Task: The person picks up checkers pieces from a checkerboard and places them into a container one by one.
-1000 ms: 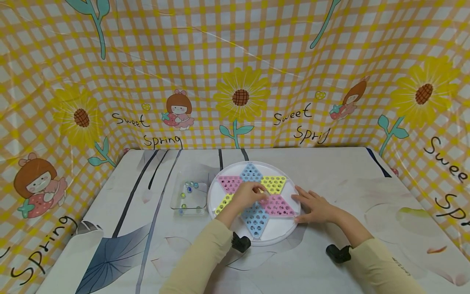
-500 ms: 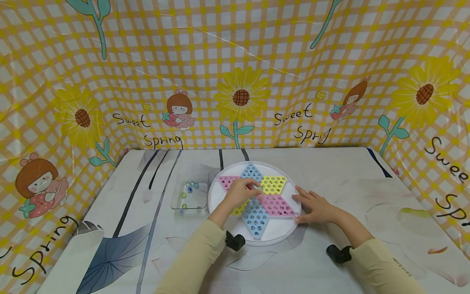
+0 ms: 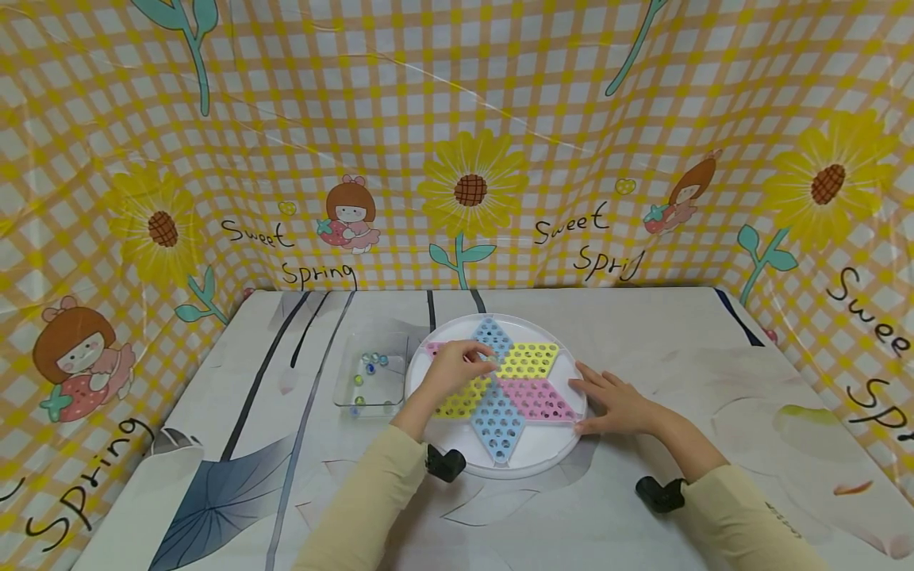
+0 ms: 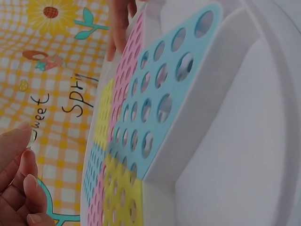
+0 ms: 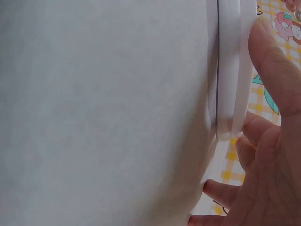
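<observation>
A round white Chinese checkers board (image 3: pixel 547 442) carries a star of blue, pink and yellow sections full of holes. Over its left part, my left hand (image 3: pixel 455 371) pinches a small clear glass marble (image 4: pixel 33 139) between thumb and index finger. The hand hides much of the left pink section. My right hand (image 3: pixel 616 404) rests at the board's right edge with fingers spread. In the right wrist view, its thumb (image 5: pixel 268 56) lies against the white rim, and two fingertips reach down to the tabletop.
Left of the board stands a clear plastic box (image 3: pixel 389 390) holding several marbles (image 3: pixel 370 369). A patterned white cloth (image 3: pixel 643 317) covers the table. Behind it hangs a yellow checked curtain (image 3: pixel 400 103) with sunflowers. Black wrist cameras (image 3: pixel 446 465) sit below both hands.
My left hand has moved left and slightly away across the board, uncovering its middle and the near yellow section. The right hand has stayed at the rim.
</observation>
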Tool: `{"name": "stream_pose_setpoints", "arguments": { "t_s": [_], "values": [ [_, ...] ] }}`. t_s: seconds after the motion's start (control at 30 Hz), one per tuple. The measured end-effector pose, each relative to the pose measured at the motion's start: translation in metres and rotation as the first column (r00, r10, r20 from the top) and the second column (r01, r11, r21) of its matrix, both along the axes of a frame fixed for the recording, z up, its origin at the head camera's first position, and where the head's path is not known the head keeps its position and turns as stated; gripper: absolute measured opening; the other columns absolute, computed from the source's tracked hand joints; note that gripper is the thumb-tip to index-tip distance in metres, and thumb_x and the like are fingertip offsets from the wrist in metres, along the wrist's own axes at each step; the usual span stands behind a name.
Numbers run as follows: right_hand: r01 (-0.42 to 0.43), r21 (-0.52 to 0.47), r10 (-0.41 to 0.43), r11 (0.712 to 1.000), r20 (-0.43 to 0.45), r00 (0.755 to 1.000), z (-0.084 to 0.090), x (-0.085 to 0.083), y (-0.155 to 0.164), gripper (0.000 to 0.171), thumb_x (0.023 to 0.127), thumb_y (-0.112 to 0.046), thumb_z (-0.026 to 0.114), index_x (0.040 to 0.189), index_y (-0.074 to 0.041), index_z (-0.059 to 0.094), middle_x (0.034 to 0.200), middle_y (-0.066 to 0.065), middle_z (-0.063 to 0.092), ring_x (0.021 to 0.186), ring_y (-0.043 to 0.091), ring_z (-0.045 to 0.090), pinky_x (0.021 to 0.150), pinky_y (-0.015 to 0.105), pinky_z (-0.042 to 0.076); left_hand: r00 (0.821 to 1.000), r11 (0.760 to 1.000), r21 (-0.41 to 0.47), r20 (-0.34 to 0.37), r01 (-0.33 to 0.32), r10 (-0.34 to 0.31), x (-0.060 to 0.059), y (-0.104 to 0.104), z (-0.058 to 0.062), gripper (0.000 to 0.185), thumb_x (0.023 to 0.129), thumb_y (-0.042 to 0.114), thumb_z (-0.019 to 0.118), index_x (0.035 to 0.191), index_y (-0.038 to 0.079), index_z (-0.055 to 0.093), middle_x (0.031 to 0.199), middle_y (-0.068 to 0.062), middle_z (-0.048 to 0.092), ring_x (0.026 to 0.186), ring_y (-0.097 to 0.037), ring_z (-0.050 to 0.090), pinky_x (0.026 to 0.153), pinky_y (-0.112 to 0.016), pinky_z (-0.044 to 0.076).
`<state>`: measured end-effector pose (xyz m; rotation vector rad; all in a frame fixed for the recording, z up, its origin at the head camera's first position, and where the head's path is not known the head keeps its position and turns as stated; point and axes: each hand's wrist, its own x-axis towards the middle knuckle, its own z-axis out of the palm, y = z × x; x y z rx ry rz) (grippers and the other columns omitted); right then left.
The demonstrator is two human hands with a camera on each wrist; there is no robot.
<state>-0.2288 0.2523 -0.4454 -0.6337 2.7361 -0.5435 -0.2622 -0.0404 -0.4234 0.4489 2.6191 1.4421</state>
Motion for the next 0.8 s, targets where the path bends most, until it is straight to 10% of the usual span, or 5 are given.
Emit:
{"name": "stream_pose_setpoints", "arguments": {
  "t_s": [0.8],
  "values": [
    [0.008,0.009,-0.008,1.000,0.008,1.000,0.001,0.000,-0.002,0.086,0.075,-0.052,0.066,0.136,0.001,0.037,0.147,0.026,0.013,0.124,0.061,0.013,0.091,0.074,0.014,0.993,0.991,0.078,-0.045,-0.109,0.112,-0.007,-0.042,0.009,0.023,0.082,0.020,0.068,0.099,0.004,0.066,0.078,-0.005,0.057,0.068,-0.012,0.048,0.056,-0.021,0.040]
  ]
}}
